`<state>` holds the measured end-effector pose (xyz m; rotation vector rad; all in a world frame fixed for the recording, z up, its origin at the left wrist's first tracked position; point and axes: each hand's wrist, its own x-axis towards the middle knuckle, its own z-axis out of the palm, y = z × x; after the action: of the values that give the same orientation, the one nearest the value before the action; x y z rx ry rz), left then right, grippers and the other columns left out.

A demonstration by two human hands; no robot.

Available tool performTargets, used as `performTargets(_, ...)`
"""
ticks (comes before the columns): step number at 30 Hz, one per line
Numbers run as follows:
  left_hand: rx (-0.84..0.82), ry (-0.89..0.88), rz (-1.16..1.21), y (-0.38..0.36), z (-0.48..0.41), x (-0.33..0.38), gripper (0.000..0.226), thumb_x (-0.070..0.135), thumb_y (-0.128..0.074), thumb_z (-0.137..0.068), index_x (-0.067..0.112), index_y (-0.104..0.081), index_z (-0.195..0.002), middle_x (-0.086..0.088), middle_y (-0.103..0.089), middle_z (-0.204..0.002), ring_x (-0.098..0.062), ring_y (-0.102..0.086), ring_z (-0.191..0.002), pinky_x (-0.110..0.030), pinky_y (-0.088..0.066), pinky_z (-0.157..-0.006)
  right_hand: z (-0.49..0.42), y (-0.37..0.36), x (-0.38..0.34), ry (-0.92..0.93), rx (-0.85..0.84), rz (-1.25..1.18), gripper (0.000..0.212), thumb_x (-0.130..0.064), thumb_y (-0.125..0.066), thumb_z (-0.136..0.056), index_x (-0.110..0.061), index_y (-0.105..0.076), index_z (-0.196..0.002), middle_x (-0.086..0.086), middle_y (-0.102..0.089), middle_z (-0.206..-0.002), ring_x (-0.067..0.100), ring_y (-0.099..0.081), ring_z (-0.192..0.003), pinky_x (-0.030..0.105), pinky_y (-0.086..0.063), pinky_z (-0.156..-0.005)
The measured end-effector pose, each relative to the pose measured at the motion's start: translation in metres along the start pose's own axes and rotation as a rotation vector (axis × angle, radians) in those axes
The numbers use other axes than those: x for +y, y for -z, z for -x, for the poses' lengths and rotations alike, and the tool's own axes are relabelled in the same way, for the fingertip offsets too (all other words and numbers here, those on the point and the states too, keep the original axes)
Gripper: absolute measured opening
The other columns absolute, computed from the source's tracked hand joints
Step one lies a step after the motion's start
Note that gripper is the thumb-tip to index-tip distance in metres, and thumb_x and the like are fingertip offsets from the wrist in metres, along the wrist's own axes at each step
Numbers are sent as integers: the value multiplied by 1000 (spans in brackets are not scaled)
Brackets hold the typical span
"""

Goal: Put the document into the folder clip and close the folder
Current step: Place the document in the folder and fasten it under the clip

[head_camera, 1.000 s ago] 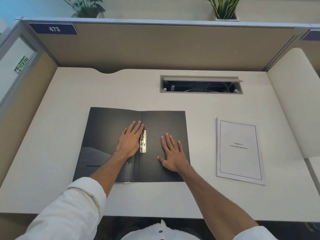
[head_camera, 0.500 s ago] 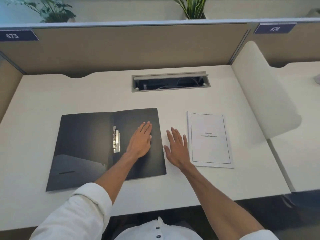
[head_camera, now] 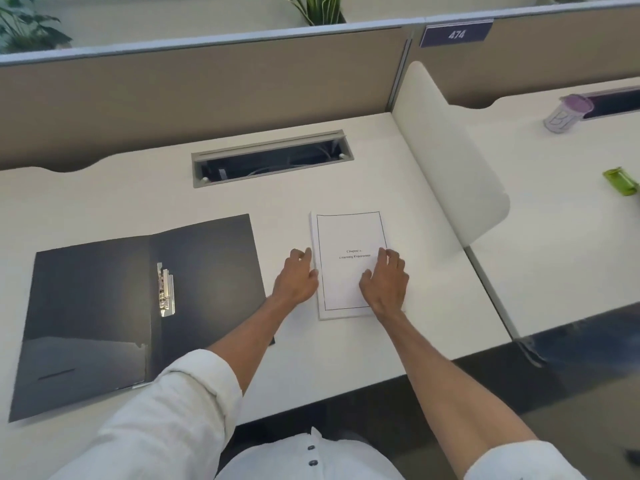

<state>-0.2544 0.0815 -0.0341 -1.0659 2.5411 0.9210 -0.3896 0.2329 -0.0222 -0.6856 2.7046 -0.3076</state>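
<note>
A black folder [head_camera: 93, 306] lies open and flat on the white desk at the left, with its metal clip [head_camera: 165, 289] beside the spine. To its right lies a white stapled document [head_camera: 346, 237] with a bordered title page. My left hand [head_camera: 297, 277] touches the document's left edge with curled fingers. My right hand [head_camera: 386, 282] rests on the document's lower right part, fingers spread over the page. The document is flat on the desk, apart from the folder.
A cable slot [head_camera: 272, 157] is cut into the desk behind the document. A white divider [head_camera: 446, 150] stands at the right. On the neighbouring desk are a purple cup [head_camera: 564, 114] and a green object [head_camera: 620, 181]. Beige partition walls close the back.
Both hands have left the folder and moved right to the document. The view has swung right, so the folder now sits further left.
</note>
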Motion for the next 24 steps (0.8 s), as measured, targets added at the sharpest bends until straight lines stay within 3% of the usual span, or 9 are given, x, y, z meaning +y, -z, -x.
performTargets(4, -26, 45, -6, -12, -8, 14, 60, 26, -47, -115, 1, -31, -167, -18, -36, -162, -39, -48, -146, -49, -50, -114, -7, 5, 13, -123, -7, 9, 54, -21, -56, -104, -6, -46, -155, 12, -46, -155, 34, -47, -144, 48, -49, -109)
performTargets(10, -25, 67, -41, -19, -12, 23, 65, 25, -47, -114, -2, -26, -169, -19, -32, -165, -39, -44, -148, -49, -51, -113, -20, 3, 19, -196, -35, -111, 42, -22, -59, -105, 0, -54, -140, 17, -48, -147, 37, -48, -140, 48, -49, -108)
performTargets(18, -37, 83, -64, -23, -12, 24, 63, 22, -49, -112, -2, -28, -167, -17, -32, -160, -38, -44, -144, -49, -54, -106, -44, 12, 25, -364, -97, -471, 49, -21, -59, -107, 0, -54, -150, 17, -45, -158, 37, -40, -152, 51, -42, -123)
performTargets(22, -24, 89, -33, -21, -11, 23, 62, 22, -50, -112, 0, -29, -167, -17, -33, -161, -37, -44, -145, -49, -53, -107, -44, 12, 22, -327, -133, -480, 50, -14, -53, -106, 2, -50, -154, 17, -46, -160, 37, -46, -151, 49, -45, -121)
performTargets(24, -27, 79, -23, -20, -11, 22, 63, 23, -50, -112, 1, -29, -168, -17, -33, -162, -37, -44, -146, -48, -53, -108, -42, 13, 20, -317, -137, -516, 52, -11, -51, -104, -2, -48, -155, 18, -54, -154, 39, -56, -141, 47, -49, -114)
